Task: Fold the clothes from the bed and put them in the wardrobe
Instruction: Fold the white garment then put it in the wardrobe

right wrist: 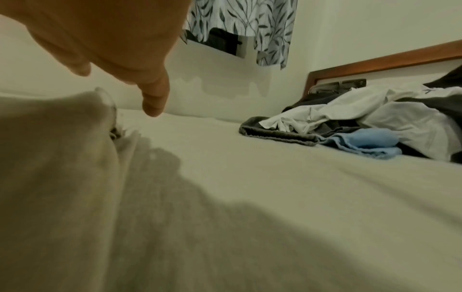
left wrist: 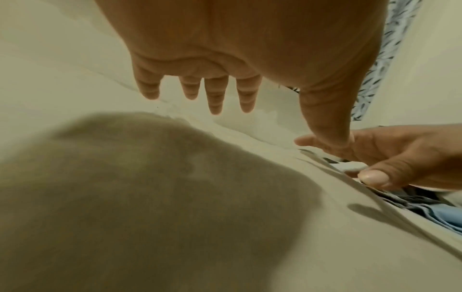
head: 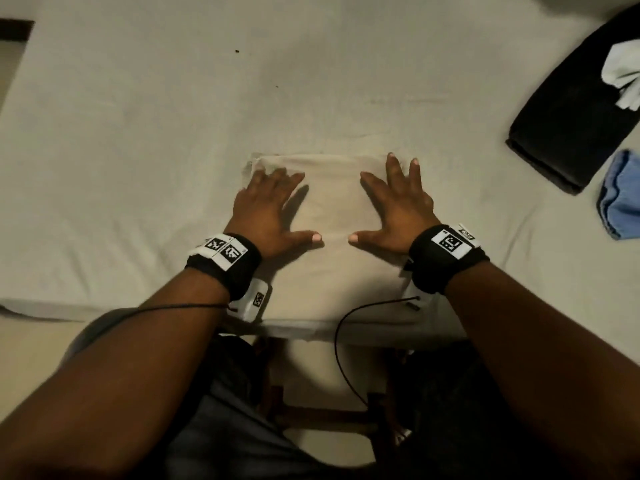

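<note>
**Asker:** Beige cloth seems to fill most of the view. What lies on the left?

**Describer:** Pale beige sheet covers the bed (head: 138,133), seen from above. At the far left edge a dark strip of floor or frame shows beyond the mattress. The sheet on that side is bare apart from two small dark specks.

**Asker:** And in the middle?

**Describer:** A folded beige garment (head: 329,209) lies flat near the front edge of the bed, a neat rectangle almost the same colour as the sheet. The left hand (head: 268,209) rests palm down on its left part, fingers straight and spread, gripping nothing. The right hand (head: 394,206) rests the same way on its right part, fingers splayed, thumb pointing inward. The two thumbs are near each other but apart. Each wrist wears a black band with black-and-white square markers, and a thin black cable trails from each.

**Asker:** Do the wrist cameras agree?

**Describer:** Yes. The left wrist view shows straight fingers (left wrist: 215,94) reaching down to the cloth, with the other hand (left wrist: 400,158) beside it. The right wrist view shows a straight finger (right wrist: 155,98) just above or touching the fabric; I cannot tell which.

**Asker:** What is on the right?

**Describer:** Well apart from the hands lies a pile of unfolded clothes: a dark garment (head: 571,123) with a white piece (head: 623,81) on top, and a light blue item (head: 620,199) just in front. A wooden headboard (right wrist: 375,61) stands behind the pile, and a leaf-patterned curtain (right wrist: 250,25) hangs on the wall.
</note>
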A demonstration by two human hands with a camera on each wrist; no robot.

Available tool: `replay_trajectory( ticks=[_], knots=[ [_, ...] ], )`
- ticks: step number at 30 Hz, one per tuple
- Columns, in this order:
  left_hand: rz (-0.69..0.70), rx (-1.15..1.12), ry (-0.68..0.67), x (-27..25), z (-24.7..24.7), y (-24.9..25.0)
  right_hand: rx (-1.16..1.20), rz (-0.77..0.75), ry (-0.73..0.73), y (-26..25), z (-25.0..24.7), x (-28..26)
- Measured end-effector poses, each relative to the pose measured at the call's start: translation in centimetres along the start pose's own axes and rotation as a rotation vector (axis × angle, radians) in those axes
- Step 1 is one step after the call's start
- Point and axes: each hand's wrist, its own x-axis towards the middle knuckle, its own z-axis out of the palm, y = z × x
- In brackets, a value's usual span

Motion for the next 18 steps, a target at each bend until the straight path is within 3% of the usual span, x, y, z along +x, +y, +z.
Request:
replay_trajectory(
  ticks=[4, 8, 10, 14, 18],
  knots=[
    [0.250, 0.047, -0.145, -4.8, 0.3, 0.9, -0.024, -0.060, -0.039, -0.7, 0.8, -3.7],
    [0.216, 0.318, -0.312, -9.4, 2.2, 2.0, 0.030, -0.060, -0.253, -1.2, 3.2, -7.7],
    [0.208, 0.347, -0.289, -11.2, 2.8, 1.9, -0.023, -0.082, -0.264, -0.9, 4.4, -9.2],
    [0.219, 0.194, -0.082, -13.6, 3.1, 0.1, -0.247, -0.109, -0.170, -1.6, 5.4, -11.7],
    [0.153, 0.101, -0.025, -14.5, 2.0, -0.7, -0.192, -0.064, -0.117, -1.3, 5.2, -12.7]
  ],
)
